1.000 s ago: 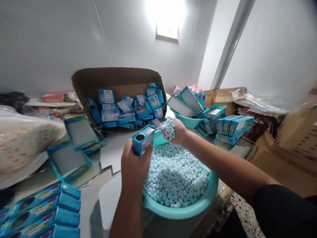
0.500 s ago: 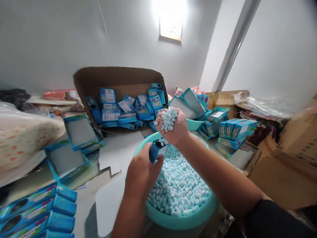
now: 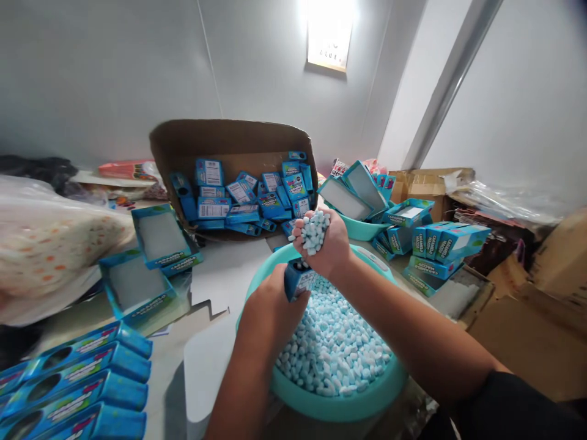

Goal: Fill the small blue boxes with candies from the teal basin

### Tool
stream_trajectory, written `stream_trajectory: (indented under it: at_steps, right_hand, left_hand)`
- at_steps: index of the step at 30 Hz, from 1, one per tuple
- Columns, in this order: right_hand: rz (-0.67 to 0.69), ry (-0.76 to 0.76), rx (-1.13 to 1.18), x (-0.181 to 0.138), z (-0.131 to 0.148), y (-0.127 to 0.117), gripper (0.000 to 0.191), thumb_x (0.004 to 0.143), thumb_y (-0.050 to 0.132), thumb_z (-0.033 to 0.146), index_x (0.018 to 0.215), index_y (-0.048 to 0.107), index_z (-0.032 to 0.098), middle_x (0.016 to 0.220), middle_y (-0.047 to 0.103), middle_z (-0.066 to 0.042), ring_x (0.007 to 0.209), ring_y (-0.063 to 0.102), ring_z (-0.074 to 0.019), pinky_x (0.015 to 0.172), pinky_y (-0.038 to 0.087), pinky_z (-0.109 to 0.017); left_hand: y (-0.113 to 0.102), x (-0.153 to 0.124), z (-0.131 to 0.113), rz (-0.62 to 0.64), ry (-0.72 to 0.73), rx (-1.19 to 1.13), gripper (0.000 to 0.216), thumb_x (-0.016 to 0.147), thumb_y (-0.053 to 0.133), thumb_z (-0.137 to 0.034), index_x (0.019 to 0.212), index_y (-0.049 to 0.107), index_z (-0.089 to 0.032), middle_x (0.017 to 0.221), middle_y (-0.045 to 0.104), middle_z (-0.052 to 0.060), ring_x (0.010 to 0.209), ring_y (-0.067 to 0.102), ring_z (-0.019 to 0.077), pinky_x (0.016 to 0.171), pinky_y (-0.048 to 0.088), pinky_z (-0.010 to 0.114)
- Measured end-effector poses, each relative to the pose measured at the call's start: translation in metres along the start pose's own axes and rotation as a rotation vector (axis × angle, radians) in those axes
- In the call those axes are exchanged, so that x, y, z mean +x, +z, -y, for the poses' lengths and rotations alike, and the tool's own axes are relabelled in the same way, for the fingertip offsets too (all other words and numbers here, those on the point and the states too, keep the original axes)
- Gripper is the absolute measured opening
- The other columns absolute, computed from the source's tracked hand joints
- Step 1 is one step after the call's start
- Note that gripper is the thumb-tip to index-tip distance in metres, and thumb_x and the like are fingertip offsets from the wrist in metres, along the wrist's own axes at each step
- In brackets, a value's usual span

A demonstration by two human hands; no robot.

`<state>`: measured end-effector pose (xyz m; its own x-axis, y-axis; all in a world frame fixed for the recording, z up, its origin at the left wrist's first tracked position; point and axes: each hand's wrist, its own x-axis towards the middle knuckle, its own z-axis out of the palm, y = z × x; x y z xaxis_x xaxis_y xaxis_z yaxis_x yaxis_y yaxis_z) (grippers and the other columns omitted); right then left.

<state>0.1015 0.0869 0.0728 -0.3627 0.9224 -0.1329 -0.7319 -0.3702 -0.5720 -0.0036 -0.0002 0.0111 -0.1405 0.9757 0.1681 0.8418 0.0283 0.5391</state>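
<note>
My left hand (image 3: 274,305) is wrapped round a small blue candy box (image 3: 299,280), held with its open top upward above the near side of a turquoise basin (image 3: 339,410). Some candies show at the mouth of that box. Just over it, my right hand (image 3: 334,239) is cupped round a heap of pale blue and white candies (image 3: 314,231), tilted toward the box. Loose candies of the same kind (image 3: 342,342) fill much of the basin under both hands.
A cardboard carton (image 3: 229,135) full of small blue boxes lies behind the basin. Display trays (image 3: 137,284) and a row of blue boxes (image 3: 77,379) stand at left. Stacked boxes (image 3: 449,241), a second turquoise basin (image 3: 362,230) and brown cardboard (image 3: 518,348) are at right.
The view has shifted slightly, so the surroundings sit further right. My right hand stays over the box with its candies, and more candies show at the box's mouth.
</note>
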Motion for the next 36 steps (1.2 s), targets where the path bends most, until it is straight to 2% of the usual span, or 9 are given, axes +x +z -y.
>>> stream_trajectory:
  at_steps: [5,9,21,36]
  right_hand:
    - [-0.023,-0.028,-0.033,0.0004,-0.0007,0.0006,0.028,0.091,0.034,0.032,0.069,0.047,0.020,0.055,0.059,-0.003,0.048,0.054,-0.0133,0.042,0.041,-0.021]
    - [-0.044,-0.057,-0.039,0.0015,-0.0010,0.0005,0.027,0.091,0.035,0.032,0.071,0.049,0.020,0.056,0.060,-0.003,0.050,0.055,-0.0135,0.048,0.046,-0.022]
    - [-0.065,-0.029,-0.044,0.0006,-0.0026,0.0001,0.026,0.091,0.038,0.031,0.072,0.050,0.020,0.056,0.060,-0.001,0.052,0.057,-0.0132,0.053,0.050,-0.023]
    - [0.005,-0.032,-0.067,-0.0031,-0.0016,0.0008,0.022,0.089,0.042,0.029,0.071,0.050,0.019,0.059,0.063,-0.002,0.054,0.057,-0.0127,0.055,0.049,-0.023]
  left_hand:
    - [0.0003,-0.0004,0.0001,-0.013,0.002,0.001,0.019,0.080,0.064,-0.038,0.087,0.051,-0.027,0.084,0.070,0.005,0.077,0.067,0.0278,0.056,0.037,0.032]
    - [-0.0001,-0.0008,0.0006,-0.008,0.006,-0.012,0.018,0.080,0.064,-0.037,0.088,0.051,-0.027,0.085,0.070,0.005,0.076,0.066,0.0272,0.055,0.037,0.032]
    - [0.0017,-0.0012,0.0019,-0.021,0.003,-0.026,0.019,0.080,0.064,-0.036,0.093,0.055,-0.026,0.088,0.071,0.006,0.079,0.067,0.0279,0.056,0.039,0.033]
    - [-0.0014,-0.0007,0.0012,0.025,-0.014,-0.034,0.017,0.081,0.061,-0.036,0.089,0.050,-0.027,0.084,0.067,0.004,0.074,0.063,0.0241,0.056,0.035,0.031]
